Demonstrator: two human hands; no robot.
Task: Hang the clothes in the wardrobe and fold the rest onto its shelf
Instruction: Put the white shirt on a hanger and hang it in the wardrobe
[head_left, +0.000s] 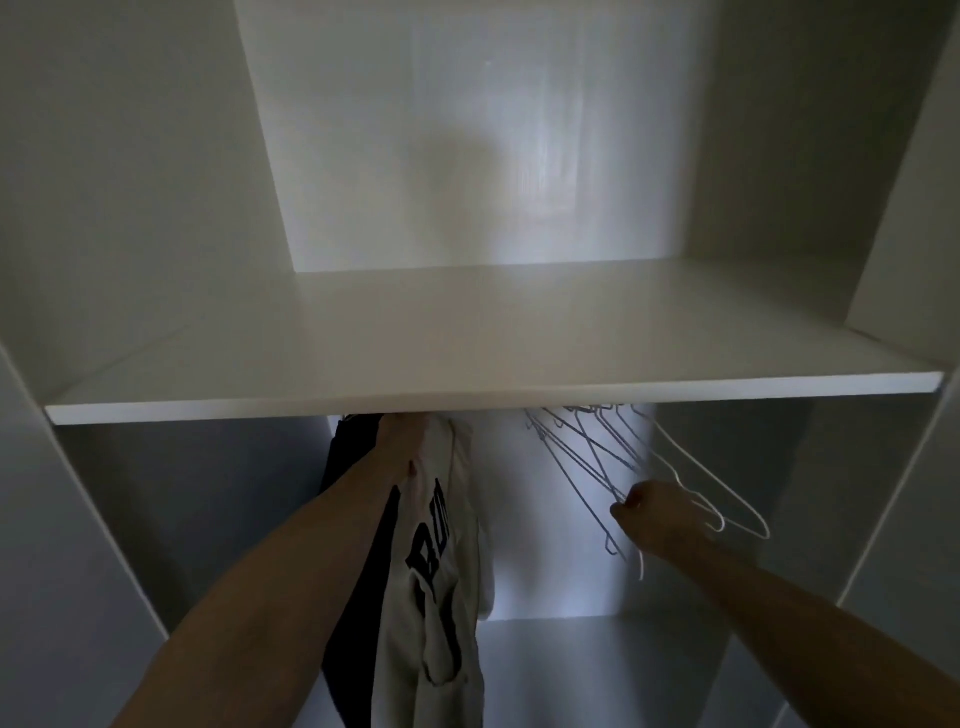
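Hidden behind the front edge of the white wardrobe shelf (467, 400), mid-frame: the fingers of the left hand (402, 441), the tops of the thin wire hangers (587, 457) and whatever carries them. Cut off by the bottom edge: the white printed garment (441, 597) and the dark garment (358, 571) beside it, lettering only partly readable. Unclear at centre right: which hanger wires the curled right hand (654, 512) pinches.

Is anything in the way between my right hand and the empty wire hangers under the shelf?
Nothing visible is. The right hand is already among the wire hangers, gripping one or more near their lower ends. The white shirt hangs apart, to the left, at the left hand.
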